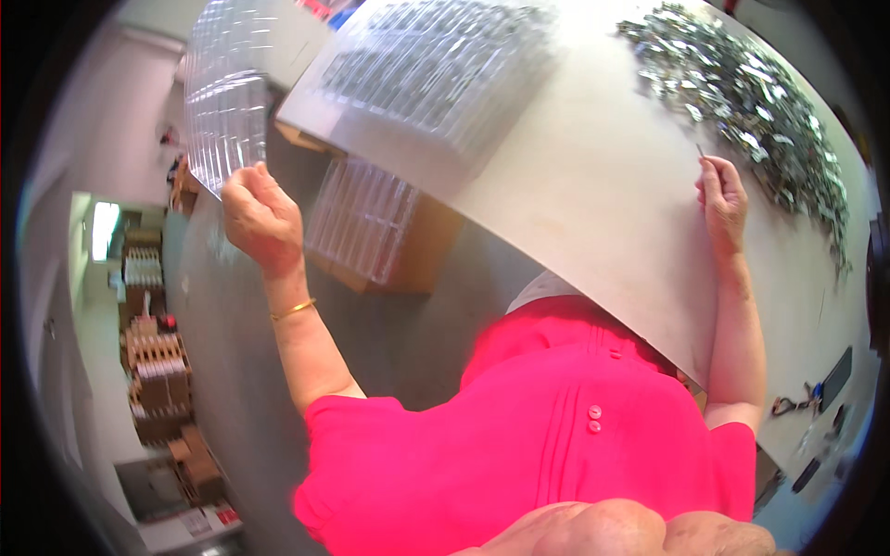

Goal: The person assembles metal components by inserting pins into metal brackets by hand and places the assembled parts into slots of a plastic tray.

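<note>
My left hand (263, 218) is closed on the lower edge of a clear plastic tray (227, 102) with long ribbed slots, lifted off to the left of the table. My right hand (723, 199) is over the table with thumb and fingers pinched together. A thin, small metal piece (701, 151) pokes out from its fingertips; its exact kind is too small to tell. Just beyond that hand lies a long heap of shiny small metal parts (756, 111). Clear slotted trays (417, 69) are stacked on the table between my hands, with grey metallic parts showing in them.
Below the table's left edge, another clear tray (362, 218) rests on a cardboard box (428, 246). Scissors (788, 405) and dark tools lie at the right end of the table (575, 185). Stacked cartons (158, 361) line the far left of the room.
</note>
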A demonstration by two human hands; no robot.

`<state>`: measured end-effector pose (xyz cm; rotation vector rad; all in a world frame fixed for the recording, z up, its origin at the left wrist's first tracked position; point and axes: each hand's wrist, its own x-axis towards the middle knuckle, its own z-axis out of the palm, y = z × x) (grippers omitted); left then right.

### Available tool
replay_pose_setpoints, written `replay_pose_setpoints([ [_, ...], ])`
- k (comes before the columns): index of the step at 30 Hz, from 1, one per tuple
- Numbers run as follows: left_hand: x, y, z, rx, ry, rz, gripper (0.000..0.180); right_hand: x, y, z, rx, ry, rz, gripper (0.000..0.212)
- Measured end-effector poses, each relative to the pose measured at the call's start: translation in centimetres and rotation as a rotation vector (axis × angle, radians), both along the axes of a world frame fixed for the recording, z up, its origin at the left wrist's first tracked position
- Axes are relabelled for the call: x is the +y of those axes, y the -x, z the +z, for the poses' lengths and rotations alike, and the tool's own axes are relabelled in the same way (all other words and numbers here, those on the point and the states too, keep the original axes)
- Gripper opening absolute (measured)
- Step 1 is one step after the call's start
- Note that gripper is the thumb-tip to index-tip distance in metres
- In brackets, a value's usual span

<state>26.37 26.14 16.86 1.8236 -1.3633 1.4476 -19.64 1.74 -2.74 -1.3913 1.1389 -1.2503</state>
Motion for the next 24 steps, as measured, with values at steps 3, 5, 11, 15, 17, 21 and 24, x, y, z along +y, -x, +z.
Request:
replay_pose_setpoints([
  [3, -4.2, 2.0, 0.0, -0.166, -0.084, -0.095, 0.014, -0.2, 0.0, 0.0, 0.004, 0.031, -0.009, 0.014],
  [5, -6.4, 3.6, 0.4, -0.268, -0.127, -0.148, 0.013, -0.2, -0.2, 0.1, 0.028, 0.033, 0.010, 0.013],
  [11, -10.9, 6.4, 1.6, -0.348, -0.221, -0.187, 0.015, 0.2, -0.2, 0.2, 0.019, -0.001, 0.038, 0.012],
  [15, -12.4, 6.1, 1.7, -0.378, -0.270, -0.160, 0.016, 0.6, 0.2, 1.0, 0.022, -0.035, 0.113, 0.012],
  [17, -12.8, 5.5, 1.4, -0.394, -0.280, -0.112, 0.017, 0.6, 0.3, 1.0, -0.001, -0.044, 0.139, 0.011],
  [21, -13.5, 5.5, 0.6, -0.417, -0.303, -0.042, 0.018, 0.7, 0.4, 1.1, -0.038, -0.012, 0.182, 0.009],
  [24, -14.2, 5.5, -0.2, -0.401, -0.312, -0.041, 0.019, 0.6, 0.5, 0.8, -0.026, 0.002, 0.189, 0.008],
])
